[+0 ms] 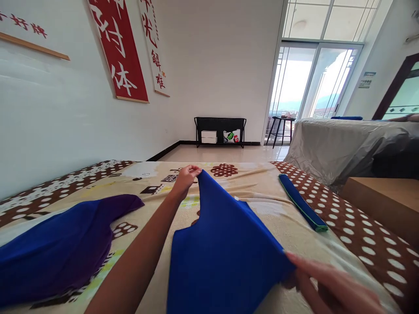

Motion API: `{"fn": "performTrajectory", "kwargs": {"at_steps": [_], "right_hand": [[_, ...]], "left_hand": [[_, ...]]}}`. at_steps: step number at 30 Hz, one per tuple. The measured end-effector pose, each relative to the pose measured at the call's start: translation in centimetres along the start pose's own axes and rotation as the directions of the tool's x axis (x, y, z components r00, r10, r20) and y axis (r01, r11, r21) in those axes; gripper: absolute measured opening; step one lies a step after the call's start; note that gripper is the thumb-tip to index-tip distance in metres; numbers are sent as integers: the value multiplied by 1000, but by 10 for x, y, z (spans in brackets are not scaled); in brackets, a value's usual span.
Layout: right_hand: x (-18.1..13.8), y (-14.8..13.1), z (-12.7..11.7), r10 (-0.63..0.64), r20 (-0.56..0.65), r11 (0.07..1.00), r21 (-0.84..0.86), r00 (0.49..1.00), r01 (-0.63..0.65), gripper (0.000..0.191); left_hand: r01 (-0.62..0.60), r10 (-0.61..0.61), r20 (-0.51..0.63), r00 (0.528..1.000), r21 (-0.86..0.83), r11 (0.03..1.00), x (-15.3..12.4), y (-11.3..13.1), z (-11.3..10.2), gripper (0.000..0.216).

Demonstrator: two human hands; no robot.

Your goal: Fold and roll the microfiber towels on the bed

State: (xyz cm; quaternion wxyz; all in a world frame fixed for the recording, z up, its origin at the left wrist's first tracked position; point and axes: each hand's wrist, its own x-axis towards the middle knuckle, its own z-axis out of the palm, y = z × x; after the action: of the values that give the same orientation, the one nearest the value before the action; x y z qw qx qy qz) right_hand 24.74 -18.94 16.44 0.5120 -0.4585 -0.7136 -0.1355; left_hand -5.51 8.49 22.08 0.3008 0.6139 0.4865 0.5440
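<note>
A blue sleeveless top [222, 248] stretches between my two hands above the blanket, with a curved armhole edge on its left side. My left hand [188, 176] pinches its upper tip at the far end. On the right, my right hand [327, 279] grips the other corner between thumb and fingers, slightly blurred. A small white label [236, 199] shows at the top's far edge. Its lower part runs out of the bottom of the view.
A blue-purple garment [75, 240] lies spread at the left on the patterned blanket [262, 174]. A rolled dark-blue cloth with green edging [303, 203] rests at the right. Beyond are a cardboard box [386, 200], a plastic-covered piece of furniture [334, 148] and a black rack [220, 131].
</note>
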Motion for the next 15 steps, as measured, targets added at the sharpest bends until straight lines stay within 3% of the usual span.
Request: {"fn": "performTrajectory", "kwargs": {"at_steps": [2,4,8,11,15], "right_hand": [[39,5,-18,139,-98,990,-20,985,-141,24],[77,8,-26,271,-218,963,57,937,-265,19],[137,21,-20,386,-305,895,353,871,-273,18],[167,46,-5,459,-175,781,546,871,-302,20],[190,90,32,560,144,495,732,816,-469,22]], "left_hand": [[-49,41,-68,997,-119,992,-5,31,-26,33],[-89,62,-136,989,-207,974,-14,59,-50,36],[-121,53,-223,973,-300,946,-32,99,-81,38],[-141,64,-239,969,-320,937,-39,108,-89,36],[-151,69,-272,960,-293,944,-32,90,-81,34]]}}
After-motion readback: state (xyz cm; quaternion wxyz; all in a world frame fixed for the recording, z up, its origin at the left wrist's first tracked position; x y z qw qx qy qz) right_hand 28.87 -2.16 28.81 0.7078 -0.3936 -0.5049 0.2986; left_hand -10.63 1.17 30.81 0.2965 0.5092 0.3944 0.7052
